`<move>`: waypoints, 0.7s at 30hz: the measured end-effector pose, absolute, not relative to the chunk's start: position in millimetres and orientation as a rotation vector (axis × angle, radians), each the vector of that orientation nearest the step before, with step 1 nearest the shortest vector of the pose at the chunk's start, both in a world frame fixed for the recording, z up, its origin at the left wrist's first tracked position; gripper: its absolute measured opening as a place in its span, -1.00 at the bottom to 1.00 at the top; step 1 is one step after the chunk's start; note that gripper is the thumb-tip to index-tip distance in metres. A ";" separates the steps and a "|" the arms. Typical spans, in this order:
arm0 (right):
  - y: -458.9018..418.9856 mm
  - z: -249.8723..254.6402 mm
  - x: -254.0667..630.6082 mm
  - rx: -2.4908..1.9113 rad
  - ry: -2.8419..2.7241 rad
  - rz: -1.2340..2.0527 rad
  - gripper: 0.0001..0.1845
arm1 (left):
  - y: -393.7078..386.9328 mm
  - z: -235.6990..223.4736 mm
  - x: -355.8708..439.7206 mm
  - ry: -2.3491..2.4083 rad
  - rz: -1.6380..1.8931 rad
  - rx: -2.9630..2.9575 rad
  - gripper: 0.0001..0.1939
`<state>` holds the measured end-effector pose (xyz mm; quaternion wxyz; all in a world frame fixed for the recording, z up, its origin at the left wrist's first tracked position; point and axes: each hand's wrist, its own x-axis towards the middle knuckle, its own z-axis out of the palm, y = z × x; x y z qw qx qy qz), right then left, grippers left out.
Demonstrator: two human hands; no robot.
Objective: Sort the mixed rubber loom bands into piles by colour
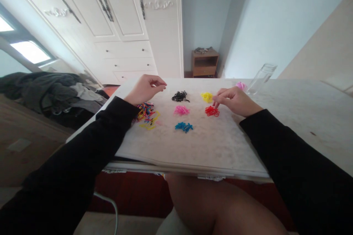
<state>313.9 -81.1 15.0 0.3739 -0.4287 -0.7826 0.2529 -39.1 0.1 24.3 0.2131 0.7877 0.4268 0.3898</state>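
Small elastic hair bands lie in colour piles on the pale tabletop [215, 147]. There is a black pile [180, 96], a pink pile [181, 110], a blue pile [184, 127], a yellow pile [206, 97] and a red pile [211, 111]. My left hand [147, 87] hovers left of the black pile, thumb and fingertips pinched; anything between them is too small to name. Under my left wrist lies a mixed-colour heap of bands [146, 112], partly hidden by the sleeve. My right hand [234, 99] is closed, fingertips pointing down between the yellow and red piles, their contents hidden.
Towards the back right, a clear glass bottle [260, 79] stands tilted in view, beside a pink item [241, 86]. Dark clothes [55, 95] are heaped left of the table. Beyond are a white wardrobe [124, 25] and a small wooden cabinet [204, 64]. The table's front edge [193, 170] is near my legs.
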 end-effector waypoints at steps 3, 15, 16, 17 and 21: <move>-81.0 16.6 314.0 -1.121 -2.005 0.601 -0.47 | 2.7 29.2 -50.9 1.197 1.018 2.201 -0.85; -83.1 14.9 307.9 -1.321 -2.110 0.629 -0.42 | -4.3 29.8 -50.2 1.167 0.889 2.187 -0.86; -84.7 16.4 306.9 -1.321 -2.112 0.645 -0.39 | -4.4 29.5 -49.8 1.165 0.883 2.184 -0.86; -86.2 17.8 306.1 -1.324 -2.110 0.662 -0.36 | -4.5 29.2 -49.6 1.164 0.878 2.182 -0.86; -88.9 19.7 303.5 -1.324 -2.105 0.718 -0.33 | -4.9 28.8 -49.5 1.169 0.885 2.170 -0.88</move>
